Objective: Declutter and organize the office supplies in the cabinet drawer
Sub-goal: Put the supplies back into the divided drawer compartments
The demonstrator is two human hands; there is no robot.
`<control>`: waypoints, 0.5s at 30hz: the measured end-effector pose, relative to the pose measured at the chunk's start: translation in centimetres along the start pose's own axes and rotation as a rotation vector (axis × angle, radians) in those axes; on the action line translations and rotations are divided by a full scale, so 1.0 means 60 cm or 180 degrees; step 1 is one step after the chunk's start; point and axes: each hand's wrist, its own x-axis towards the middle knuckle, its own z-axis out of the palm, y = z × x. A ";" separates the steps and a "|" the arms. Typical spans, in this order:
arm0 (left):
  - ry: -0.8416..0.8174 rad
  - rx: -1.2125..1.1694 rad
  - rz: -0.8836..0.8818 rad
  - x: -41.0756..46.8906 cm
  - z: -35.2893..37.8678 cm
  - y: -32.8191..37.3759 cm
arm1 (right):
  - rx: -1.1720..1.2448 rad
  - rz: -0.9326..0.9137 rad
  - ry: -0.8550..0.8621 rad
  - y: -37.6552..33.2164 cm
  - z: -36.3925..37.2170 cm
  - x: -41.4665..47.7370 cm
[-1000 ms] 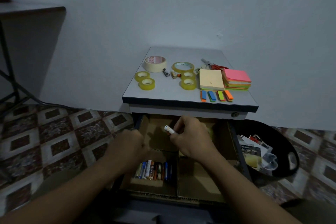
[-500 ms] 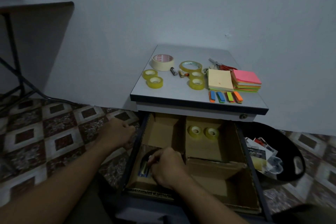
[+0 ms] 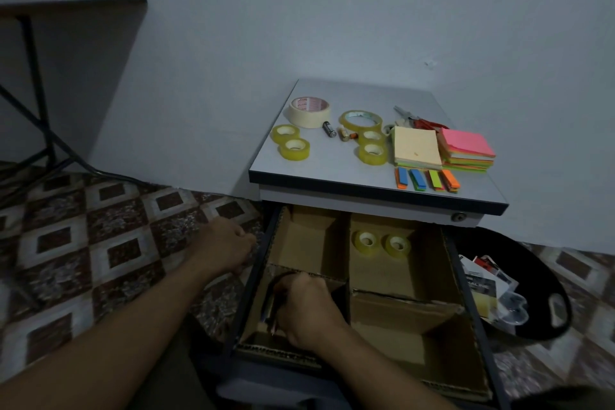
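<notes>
Digging in drawer (image 3: 461, 280), 7 o'clock compartment: right hand (image 3: 306, 309) curled over batteries (image 3: 270, 308), grip hidden, can't tell. Left hand (image 3: 226, 248) outside at 9 o'clock, curled, hold unclear. Batteries probably stiff, slick, rolly; pinch mid-body

Both bare arms reach forward from the bottom of the frame. The left forearm (image 3: 133, 326) runs up from the lower left corner to the left hand (image 3: 226, 248), held knuckles up with its fingers (image 3: 248, 240) curled in. The right forearm (image 3: 376, 366) angles in from the lower right; the right hand (image 3: 307, 308) sits lower and nearer, back of the hand up, fingers bent downward and hidden beneath it.
</notes>
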 end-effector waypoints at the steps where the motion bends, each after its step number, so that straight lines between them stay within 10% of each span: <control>1: -0.0003 -0.0014 -0.0004 -0.001 0.001 0.001 | -0.0105 -0.0110 -0.0022 0.002 -0.002 0.001; 15: -0.0038 -0.0043 0.0022 -0.003 0.005 0.003 | -0.1296 -0.0881 -0.0567 0.013 -0.025 0.013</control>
